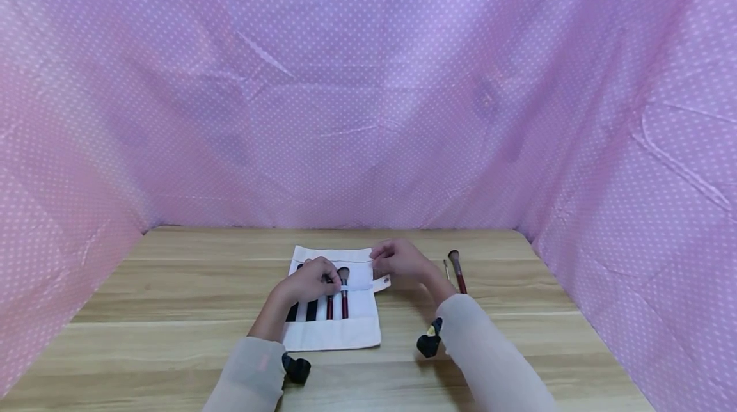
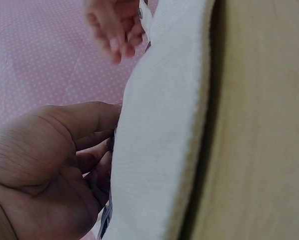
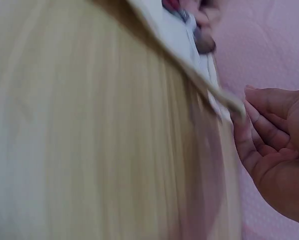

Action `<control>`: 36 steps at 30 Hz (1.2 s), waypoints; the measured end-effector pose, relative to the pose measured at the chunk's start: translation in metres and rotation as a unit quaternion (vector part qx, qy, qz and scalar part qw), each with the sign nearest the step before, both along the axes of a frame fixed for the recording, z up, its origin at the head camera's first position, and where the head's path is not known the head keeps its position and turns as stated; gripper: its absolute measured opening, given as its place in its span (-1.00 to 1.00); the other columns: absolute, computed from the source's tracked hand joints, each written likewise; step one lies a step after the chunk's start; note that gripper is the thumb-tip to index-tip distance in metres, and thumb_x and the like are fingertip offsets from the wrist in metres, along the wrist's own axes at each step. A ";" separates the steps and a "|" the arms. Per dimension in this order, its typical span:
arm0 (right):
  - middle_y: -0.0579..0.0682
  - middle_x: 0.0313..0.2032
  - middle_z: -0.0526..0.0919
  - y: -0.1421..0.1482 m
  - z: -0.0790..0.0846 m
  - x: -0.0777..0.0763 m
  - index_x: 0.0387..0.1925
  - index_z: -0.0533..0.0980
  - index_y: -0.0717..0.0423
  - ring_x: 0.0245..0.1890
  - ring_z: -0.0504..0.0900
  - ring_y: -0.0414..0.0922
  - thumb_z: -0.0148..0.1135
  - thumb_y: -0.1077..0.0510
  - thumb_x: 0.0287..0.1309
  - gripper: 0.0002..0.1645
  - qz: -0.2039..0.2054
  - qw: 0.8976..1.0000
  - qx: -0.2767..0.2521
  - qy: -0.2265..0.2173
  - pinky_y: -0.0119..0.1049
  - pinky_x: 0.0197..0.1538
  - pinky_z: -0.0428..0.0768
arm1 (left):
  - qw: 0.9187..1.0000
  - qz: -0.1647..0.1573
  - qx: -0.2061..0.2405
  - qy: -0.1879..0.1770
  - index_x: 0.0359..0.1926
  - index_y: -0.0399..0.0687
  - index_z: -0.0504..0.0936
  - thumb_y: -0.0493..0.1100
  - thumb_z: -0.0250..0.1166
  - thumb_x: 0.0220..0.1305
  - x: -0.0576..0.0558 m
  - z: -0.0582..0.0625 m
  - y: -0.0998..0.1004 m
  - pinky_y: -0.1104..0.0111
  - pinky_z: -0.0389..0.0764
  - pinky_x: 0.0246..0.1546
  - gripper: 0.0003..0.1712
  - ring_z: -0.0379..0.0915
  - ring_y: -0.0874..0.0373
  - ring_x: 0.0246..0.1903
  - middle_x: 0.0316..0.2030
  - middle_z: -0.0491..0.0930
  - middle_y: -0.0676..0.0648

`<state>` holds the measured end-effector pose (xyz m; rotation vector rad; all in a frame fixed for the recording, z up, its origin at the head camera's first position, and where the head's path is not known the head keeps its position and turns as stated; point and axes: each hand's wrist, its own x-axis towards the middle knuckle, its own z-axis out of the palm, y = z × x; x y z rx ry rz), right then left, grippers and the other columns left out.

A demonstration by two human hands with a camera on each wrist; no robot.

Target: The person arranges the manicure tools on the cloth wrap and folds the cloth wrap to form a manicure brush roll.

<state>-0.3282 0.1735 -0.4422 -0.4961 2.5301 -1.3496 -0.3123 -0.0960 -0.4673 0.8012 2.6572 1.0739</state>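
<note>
A white cloth brush roll (image 1: 348,335) lies spread on the table, with several makeup brushes in its slots. My left hand (image 1: 313,277) is over its middle, the fingers curled at the top of a red-handled makeup brush (image 1: 330,308); the fingertips are partly hidden by the cloth in the left wrist view. Just right of it, another makeup brush (image 1: 344,293) sits under the white band, bristles upward. My right hand (image 1: 400,258) hovers at the roll's upper right corner, thumb and fingers apart beside the cloth edge (image 3: 229,102) in the right wrist view, gripping nothing visible.
A strap with a snap (image 1: 382,283) sticks out from the roll's right side. Beyond my right wrist lie a makeup brush (image 1: 457,268) and a thinner tool (image 1: 446,268), partly covered by the arm. Pink dotted cloth (image 1: 368,143) surrounds the wooden table (image 1: 173,309).
</note>
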 end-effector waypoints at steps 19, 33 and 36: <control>0.30 -0.13 0.69 0.123 0.011 0.020 0.07 0.51 0.48 -0.15 0.68 0.06 0.19 0.35 0.34 -0.67 -0.051 0.998 0.020 0.032 -0.17 -0.12 0.67 | 1.000 -0.002 0.006 0.003 -0.49 0.06 0.67 -0.34 0.39 0.27 0.000 -0.001 0.000 -0.13 0.09 0.36 -0.76 0.41 0.10 -0.04 -0.25 0.60 0.12; 0.17 -0.21 0.71 0.131 0.010 0.024 -0.05 0.57 0.37 -0.21 0.67 -0.07 0.41 0.34 0.15 -0.67 -0.018 0.989 0.129 0.071 -0.15 -0.08 0.63 | 1.000 -0.021 0.010 0.016 -0.50 0.03 0.69 -0.36 0.39 0.25 -0.001 0.000 0.000 -0.18 0.07 0.36 -0.77 0.43 0.13 -0.11 -0.32 0.62 0.14; 0.15 -0.20 0.71 0.128 0.012 0.026 -0.05 0.57 0.34 -0.20 0.66 -0.06 0.42 0.33 0.17 -0.68 -0.017 0.986 0.148 0.070 -0.10 -0.07 0.63 | 1.000 -0.015 0.009 0.011 -0.50 0.04 0.69 -0.35 0.39 0.26 -0.002 0.000 0.000 -0.16 0.08 0.35 -0.76 0.43 0.13 -0.12 -0.31 0.61 0.14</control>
